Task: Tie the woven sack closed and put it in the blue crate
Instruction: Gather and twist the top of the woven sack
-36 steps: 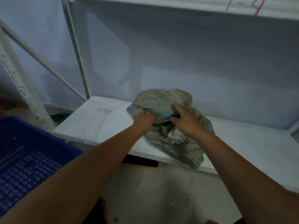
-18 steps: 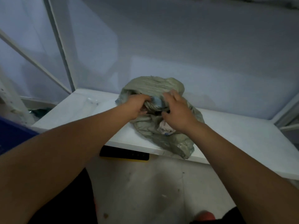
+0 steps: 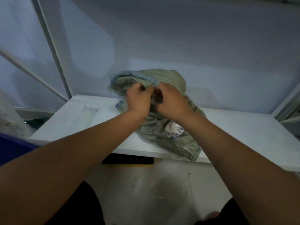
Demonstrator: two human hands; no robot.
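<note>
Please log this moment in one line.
step: tying; left hand: grips sack; right hand: grips sack; sack: on shelf, outside crate

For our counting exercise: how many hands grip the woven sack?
2: the left hand and the right hand, side by side on the woven sack at its gathered top.

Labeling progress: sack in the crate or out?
Out. The woven sack lies on the white shelf, left hand and right hand gripping its top; blue crate sits apart, lower left.
</note>
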